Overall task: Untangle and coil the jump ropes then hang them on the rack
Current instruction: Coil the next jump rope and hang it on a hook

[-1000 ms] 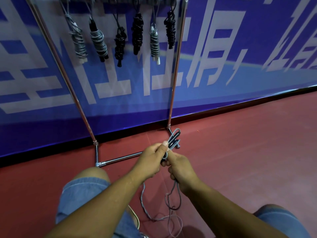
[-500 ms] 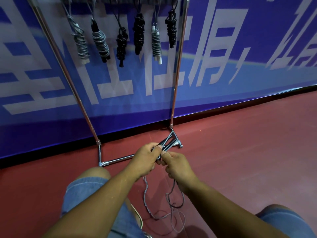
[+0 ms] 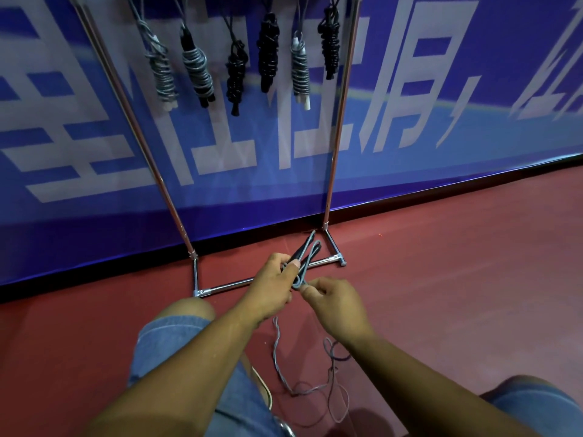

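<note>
Just in front of the rack [image 3: 230, 284], the left hand [image 3: 271, 288] clamps the grey jump rope [image 3: 305, 263] by its folded loops and black handle, the right hand [image 3: 337, 304] pinches the bend, and this light, limp cord looks best gripped at the stiff handle.

I count two hands, the left hand [image 3: 271, 288] and the right hand [image 3: 337, 305], and both of them grip one loose jump rope [image 3: 305, 263]. It has grey cord folded into loops, and one slack tail hangs below the grip. Above and beyond the grip stands one rack [image 3: 227, 283] with two upright poles [image 3: 151, 159] [image 3: 334, 137]. Six wound ropes hang from it: three grey coils [image 3: 161, 70] [image 3: 198, 70] [image 3: 299, 70] and three black coils [image 3: 236, 74] [image 3: 268, 52] [image 3: 329, 42]. Nearer to me than the grip I see two knees [image 3: 186, 313] [image 3: 530, 389] in denim. One blue banner [image 3: 441, 89] sits behind everything.
</note>
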Demonstrator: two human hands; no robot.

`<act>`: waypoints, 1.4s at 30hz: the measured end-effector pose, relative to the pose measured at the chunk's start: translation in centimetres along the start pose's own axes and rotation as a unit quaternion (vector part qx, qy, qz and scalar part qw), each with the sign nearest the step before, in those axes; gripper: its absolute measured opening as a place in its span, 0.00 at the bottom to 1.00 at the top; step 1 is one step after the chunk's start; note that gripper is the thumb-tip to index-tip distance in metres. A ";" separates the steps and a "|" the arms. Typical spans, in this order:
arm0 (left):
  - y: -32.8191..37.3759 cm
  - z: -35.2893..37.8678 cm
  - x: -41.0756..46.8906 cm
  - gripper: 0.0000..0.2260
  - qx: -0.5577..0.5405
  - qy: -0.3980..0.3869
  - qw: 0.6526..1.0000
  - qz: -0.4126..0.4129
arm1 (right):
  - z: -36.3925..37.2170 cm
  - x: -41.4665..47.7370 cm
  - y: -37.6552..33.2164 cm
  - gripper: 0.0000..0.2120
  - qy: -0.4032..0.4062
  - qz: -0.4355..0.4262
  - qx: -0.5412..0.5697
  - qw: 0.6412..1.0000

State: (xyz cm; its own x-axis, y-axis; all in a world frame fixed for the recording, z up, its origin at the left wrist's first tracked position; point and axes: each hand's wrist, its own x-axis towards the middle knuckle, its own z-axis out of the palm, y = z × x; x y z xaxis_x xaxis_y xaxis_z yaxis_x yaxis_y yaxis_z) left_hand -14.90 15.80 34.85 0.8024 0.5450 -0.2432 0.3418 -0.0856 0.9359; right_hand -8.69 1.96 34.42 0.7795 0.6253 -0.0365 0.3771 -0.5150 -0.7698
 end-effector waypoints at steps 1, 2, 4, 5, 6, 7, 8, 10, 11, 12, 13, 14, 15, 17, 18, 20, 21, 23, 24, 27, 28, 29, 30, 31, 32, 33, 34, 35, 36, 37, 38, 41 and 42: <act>-0.1 0.0 0.1 0.08 0.005 0.002 1.000 0.001 | 0.0 -0.1 0.0 0.16 -0.001 -0.010 -0.024 1.000; -0.2 0.1 0.2 0.08 0.023 0.007 1.000 0.006 | 0.1 -0.2 0.0 0.16 -0.002 -0.019 -0.047 0.999; -0.6 0.1 0.5 0.06 0.070 0.025 0.997 0.025 | 0.1 -0.5 -0.2 0.17 -0.003 -0.033 -0.090 0.995; -0.7 0.2 0.7 0.06 0.086 0.033 0.995 0.034 | 0.1 -0.7 -0.4 0.17 -0.005 -0.036 -0.103 0.994; -0.9 0.2 0.8 0.06 0.101 0.039 0.993 0.043 | 0.1 -0.8 -0.5 0.17 -0.007 -0.039 -0.109 0.993; -1.0 0.2 0.8 0.06 0.119 0.046 0.990 0.053 | 0.0 -0.8 -0.6 0.16 -0.009 -0.041 -0.115 0.993; -1.0 0.2 0.8 0.06 0.140 0.057 0.986 0.066 | -0.1 -0.9 -0.7 0.15 -0.011 -0.042 -0.121 0.992; -1.3 0.2 0.5 0.06 0.176 0.074 0.977 0.091 | -0.4 -0.8 -0.9 0.15 -0.018 -0.050 -0.135 0.989; -1.4 0.1 0.4 0.07 0.188 0.076 0.975 0.096 | -0.6 -0.8 -1.0 0.15 -0.025 -0.061 -0.147 0.987; -1.6 0.0 0.3 0.07 0.194 0.074 0.973 0.099 | -0.9 -0.7 -1.1 0.14 -0.036 -0.076 -0.165 0.983; -1.7 -0.2 0.3 0.08 0.199 0.068 0.973 0.099 | -1.2 -0.6 -1.1 0.14 -0.050 -0.095 -0.184 0.977; -1.8 -0.3 0.2 0.08 0.206 0.059 0.972 0.101 | -1.6 -0.4 -1.1 0.14 -0.064 -0.114 -0.200 0.971; -1.9 -0.4 0.2 0.09 0.218 0.047 0.969 0.104 | -1.9 -0.2 -1.1 0.15 -0.077 -0.131 -0.211 0.966; -1.8 -0.4 -0.1 0.11 0.250 0.013 0.962 0.113 | -2.6 0.2 -1.1 0.13 -0.100 -0.155 -0.216 0.959; -1.7 -0.4 -0.3 0.11 0.255 -0.009 0.960 0.116 | -2.9 0.4 -1.1 0.11 -0.115 -0.161 -0.213 0.957; -1.7 -0.2 -0.7 0.10 0.209 -0.078 0.971 0.091 | -3.6 0.7 -1.1 0.09 -0.151 -0.159 -0.203 0.954; -1.8 -0.2 -0.9 0.10 0.165 -0.112 0.978 0.067 | -3.9 0.9 -1.2 0.09 -0.169 -0.151 -0.192 0.955; -2.0 -0.4 -1.1 0.12 0.122 -0.123 0.984 0.040 | -4.3 1.0 -1.2 0.08 -0.190 -0.113 -0.143 0.965; -2.0 -0.4 -1.2 0.13 0.119 -0.113 0.986 0.041 | -4.5 1.1 -1.3 0.08 -0.194 -0.092 -0.108 0.971; -1.8 -0.5 -1.2 0.14 0.152 -0.103 0.981 0.064 | -4.7 1.2 -1.5 0.09 -0.216 -0.040 -0.032 0.975; -1.7 -0.5 -1.3 0.14 0.169 -0.119 0.976 0.072 | -4.7 1.3 -1.5 0.11 -0.224 -0.017 -0.015 0.974; -1.6 -0.6 -1.3 0.14 0.187 -0.143 0.969 0.078 | -4.9 1.2 -1.5 0.13 -0.231 0.007 0.002 0.973; -1.6 -0.8 -1.3 0.13 0.199 -0.169 0.962 0.079 | -5.0 1.2 -1.5 0.14 -0.239 0.031 0.021 0.970; -1.6 -1.0 -1.3 0.13 0.201 -0.193 0.957 0.076 | -5.1 1.2 -1.3 0.15 -0.244 0.054 0.041 0.967; -1.4 -1.3 -1.4 0.13 0.201 -0.217 0.952 0.073 | -5.2 1.2 -1.1 0.14 -0.248 0.075 0.060 0.964; -1.1 -1.3 -1.4 0.14 0.202 -0.237 0.947 0.073 | -5.2 1.2 -0.9 0.13 -0.253 0.094 0.077 0.960; -0.9 -1.3 -1.5 0.15 0.205 -0.253 0.942 0.075 | -5.2 1.1 -0.8 0.11 -0.258 0.110 0.092 0.956; -0.7 -1.3 -1.4 0.15 0.209 -0.264 0.938 0.079 | -5.1 1.1 -0.8 0.11 -0.261 0.121 0.101 0.952; -0.6 -1.2 -1.4 0.13 0.214 -0.272 0.935 0.082 | -5.0 1.1 -0.7 0.12 -0.262 0.129 0.103 0.951; -0.6 -1.2 -1.3 0.12 0.219 -0.279 0.931 0.083 | -4.9 1.1 -0.7 0.14 -0.261 0.135 0.098 0.951; -0.6 -1.2 -1.3 0.12 0.226 -0.284 0.928 0.082 | -4.7 1.2 -0.7 0.15 -0.258 0.136 0.085 0.953; -1.2 -1.2 -1.4 0.13 0.272 -0.292 0.912 0.094 | -4.3 1.4 -0.8 0.15 -0.258 0.113 0.008 0.959; -1.2 -1.1 -1.5 0.12 0.296 -0.294 0.903 0.102 | -4.1 1.5 -0.8 0.16 -0.263 0.098 -0.016 0.960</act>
State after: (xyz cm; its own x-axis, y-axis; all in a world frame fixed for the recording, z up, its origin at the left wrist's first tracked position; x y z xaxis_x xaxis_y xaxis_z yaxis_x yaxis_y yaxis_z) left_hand -17.05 16.05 34.35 0.9395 -0.0550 -0.3382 0.2198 -0.6603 0.7181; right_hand -5.80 0.93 37.62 0.4803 0.7203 -0.5006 0.2709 -0.6646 -0.6964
